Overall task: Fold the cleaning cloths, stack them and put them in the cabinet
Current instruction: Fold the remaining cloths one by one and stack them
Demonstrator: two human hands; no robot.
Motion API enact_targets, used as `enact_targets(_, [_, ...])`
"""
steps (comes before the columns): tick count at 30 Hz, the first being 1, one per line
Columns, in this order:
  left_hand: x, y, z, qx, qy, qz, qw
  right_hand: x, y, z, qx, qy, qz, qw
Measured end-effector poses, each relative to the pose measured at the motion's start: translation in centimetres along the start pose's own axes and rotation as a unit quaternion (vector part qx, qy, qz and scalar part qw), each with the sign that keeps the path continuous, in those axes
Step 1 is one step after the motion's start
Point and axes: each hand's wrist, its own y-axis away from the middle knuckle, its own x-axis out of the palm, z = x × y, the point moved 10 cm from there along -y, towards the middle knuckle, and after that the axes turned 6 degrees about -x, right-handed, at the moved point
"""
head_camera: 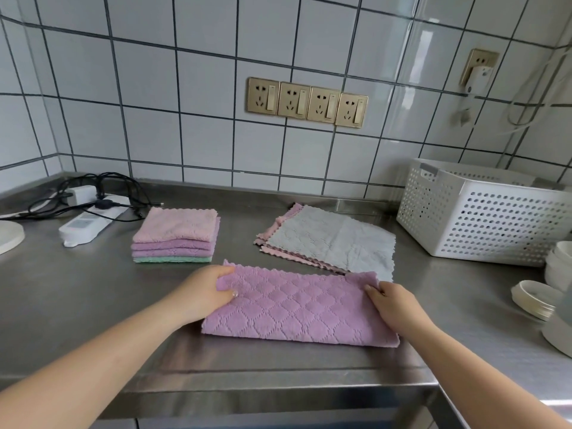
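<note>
With the left hand (204, 292) and right hand (393, 301) each pinching an end of the purple cloth (297, 308), the person should bring those ends together squarely, matching the stack (176, 235) behind it.

I see a purple quilted cloth (297, 308) folded lengthwise nearest; folded stack (176, 235) far left, unfolded cloths (331, 239) far right.

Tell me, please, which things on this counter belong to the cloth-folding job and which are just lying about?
Job: purple cloth held by left hand and right hand; folded stack; unfolded pile.
Lying about: power strip, white basket, bowls.
</note>
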Motion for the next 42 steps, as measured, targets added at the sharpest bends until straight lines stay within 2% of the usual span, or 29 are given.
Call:
enact_targets(4, [0.2,-0.5,-0.3,0.007,-0.055,0.003,0.998,0.4,-0.8,-0.3,0.010,0.034,0.013,0.999])
enact_targets(12, [0.2,-0.5,-0.2,0.016,-0.087,-0.011,0.996,1.1,-1.5,-0.3,0.023,0.076,0.020,0.997])
enact_targets(15, [-0.7,0.4,-1.4,0.021,-0.135,-0.048,0.990,-1.2,-0.7,0.0,0.028,0.033,-0.057,0.997])
enact_targets(17, [-1.0,1.3,-4.0,0.065,-0.182,-0.097,0.976,-3.0,0.3,2.5,-0.039,0.009,-0.138,0.990])
enact_targets(18, [-0.4,1.6,-5.6,0.092,-0.190,-0.101,0.972,-3.1,0.7,4.5,-0.088,0.006,-0.152,0.984])
enact_targets(19, [0.8,1.8,-7.2,0.117,-0.193,-0.089,0.970,-2.3,1.0,6.9,-0.136,0.015,-0.137,0.981])
enact_targets(22, [6.1,1.9,-10.1,0.158,-0.227,-0.015,0.961,3.3,2.2,12.7,-0.235,0.079,-0.018,0.969])
enact_targets(25, [9.5,1.9,-9.2,0.144,-0.253,0.038,0.956,7.7,3.1,13.3,-0.243,0.116,0.089,0.959])
enact_targets(30, [8.5,2.0,-6.2,0.101,-0.285,0.030,0.953,8.2,2.6,9.8,-0.207,0.169,0.099,0.959])
enact_targets(34, [7.4,1.6,-4.4,0.059,-0.294,0.045,0.953,7.4,2.5,7.4,-0.160,0.183,0.137,0.960])
enact_targets(42, [5.1,2.0,-1.2,0.013,-0.298,0.040,0.954,5.8,1.5,3.0,-0.099,0.206,0.150,0.962])
